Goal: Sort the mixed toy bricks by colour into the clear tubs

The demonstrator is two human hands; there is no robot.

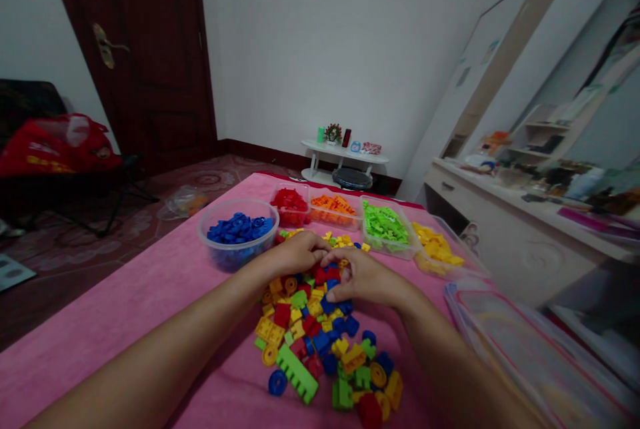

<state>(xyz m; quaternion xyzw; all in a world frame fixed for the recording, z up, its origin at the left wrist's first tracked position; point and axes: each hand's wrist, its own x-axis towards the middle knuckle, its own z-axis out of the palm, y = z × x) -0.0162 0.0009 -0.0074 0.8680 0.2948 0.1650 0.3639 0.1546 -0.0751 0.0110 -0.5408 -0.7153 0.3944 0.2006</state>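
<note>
A mixed pile of toy building bricks (315, 322) in red, blue, yellow, green and orange lies on the pink cloth. At its far part, my left hand (303, 252) is closed, with fingers curled and fingertips hidden; what they hold, if anything, does not show. My right hand (363, 274) is beside it, almost touching it, with thumb and forefinger apart over red and blue bricks. A long green brick (297, 373) and a blue wheel-like piece (277, 382) lie at the near edge of the pile.
Around the pile stand a round tub (213, 242) of blue bricks and clear boxes of red (289, 221), orange (334, 219), green (395, 250) and yellow (431, 271) bricks. Clear lids (530, 342) lie at the right. A dresser (505, 235) stands beyond the table's right side.
</note>
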